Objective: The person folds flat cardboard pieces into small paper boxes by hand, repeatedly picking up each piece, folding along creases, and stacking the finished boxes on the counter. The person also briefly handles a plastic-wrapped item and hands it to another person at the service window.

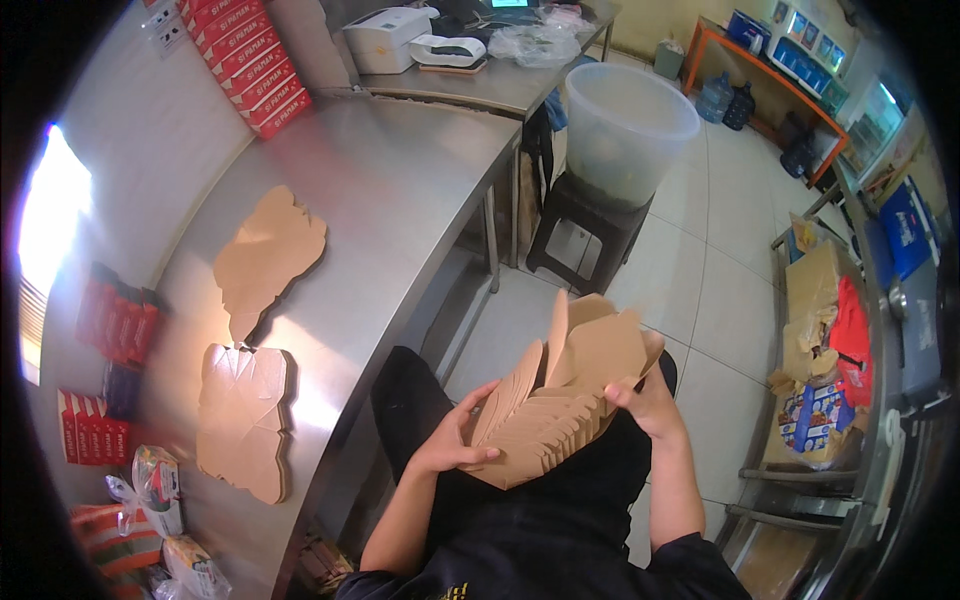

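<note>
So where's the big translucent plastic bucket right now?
In the head view, upper right of centre: the bucket sits on a dark stool on the tiled floor, just beside the steel counter's end.

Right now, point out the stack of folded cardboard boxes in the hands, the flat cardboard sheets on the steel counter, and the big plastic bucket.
stack of folded cardboard boxes (560,410): head view, on the brown side of the stack.
flat cardboard sheets (242,415): head view, middle of the nearer pile.
plastic bucket (625,140): head view, on its translucent wall.

Stack of folded cartons (560,400) held betw. both hands over lap, right of tabletop (400,170); two flat carton piles (245,420) lie on tabletop at left; tub (628,125) sits on stool (585,225) far behind.
</note>
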Available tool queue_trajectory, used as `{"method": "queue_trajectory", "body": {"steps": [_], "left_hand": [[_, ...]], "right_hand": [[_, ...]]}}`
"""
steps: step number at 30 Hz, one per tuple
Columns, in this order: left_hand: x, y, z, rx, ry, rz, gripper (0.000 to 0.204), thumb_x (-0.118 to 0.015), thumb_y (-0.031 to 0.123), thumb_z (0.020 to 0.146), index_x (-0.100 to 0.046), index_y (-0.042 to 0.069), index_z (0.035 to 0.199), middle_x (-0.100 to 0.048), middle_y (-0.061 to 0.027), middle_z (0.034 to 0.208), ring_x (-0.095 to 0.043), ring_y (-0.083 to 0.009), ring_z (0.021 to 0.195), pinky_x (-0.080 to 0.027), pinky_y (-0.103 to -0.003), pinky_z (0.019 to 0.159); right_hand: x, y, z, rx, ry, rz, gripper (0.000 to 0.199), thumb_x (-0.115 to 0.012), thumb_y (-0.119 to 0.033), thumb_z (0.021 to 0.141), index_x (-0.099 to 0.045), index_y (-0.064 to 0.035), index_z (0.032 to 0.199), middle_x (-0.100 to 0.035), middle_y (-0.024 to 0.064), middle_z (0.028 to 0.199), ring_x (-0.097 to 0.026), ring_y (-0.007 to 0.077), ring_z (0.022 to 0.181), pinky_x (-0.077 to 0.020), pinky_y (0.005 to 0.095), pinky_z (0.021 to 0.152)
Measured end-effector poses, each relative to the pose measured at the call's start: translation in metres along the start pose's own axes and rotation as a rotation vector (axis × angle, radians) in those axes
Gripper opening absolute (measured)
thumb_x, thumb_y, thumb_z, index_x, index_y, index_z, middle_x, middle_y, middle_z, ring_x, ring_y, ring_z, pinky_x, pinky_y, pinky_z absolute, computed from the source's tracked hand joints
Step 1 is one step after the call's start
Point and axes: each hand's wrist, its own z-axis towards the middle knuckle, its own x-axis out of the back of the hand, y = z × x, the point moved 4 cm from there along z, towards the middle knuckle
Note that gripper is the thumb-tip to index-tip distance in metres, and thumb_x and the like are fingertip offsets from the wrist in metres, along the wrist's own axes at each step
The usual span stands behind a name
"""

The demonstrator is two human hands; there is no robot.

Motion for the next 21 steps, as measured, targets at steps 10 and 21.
{"method": "queue_trajectory", "body": {"steps": [10, 21], "left_hand": [[0.009, -0.009, -0.011, -0.012, -0.004, -0.027, 0.114, -0.092, 0.018, 0.072, -0.027, -0.001, 0.163, -0.040, -0.0144, 0.161, -0.036, -0.0254, 0.151, -0.027, -0.039, 0.124], [0.002, -0.013, -0.002, 0.028, -0.051, -0.061, 0.118, -0.095, 0.024, 0.069, -0.028, -0.002, 0.163, -0.041, -0.0139, 0.162, -0.039, -0.0251, 0.150, -0.025, -0.038, 0.125]], "right_hand": [[-0.021, -0.022, -0.005, 0.003, -0.159, -0.246, 0.110, -0.101, -0.026, 0.069, -0.031, -0.0059, 0.151, -0.051, 0.0102, 0.140, -0.050, 0.0221, 0.133, -0.0403, 0.0401, 0.114], [-0.007, 0.011, -0.024, -0.101, -0.118, -0.071, 0.092, -0.096, -0.026, 0.077, -0.047, -0.0026, 0.151, -0.056, 0.0070, 0.144, -0.050, 0.0219, 0.136, -0.0404, 0.0405, 0.114]]}}
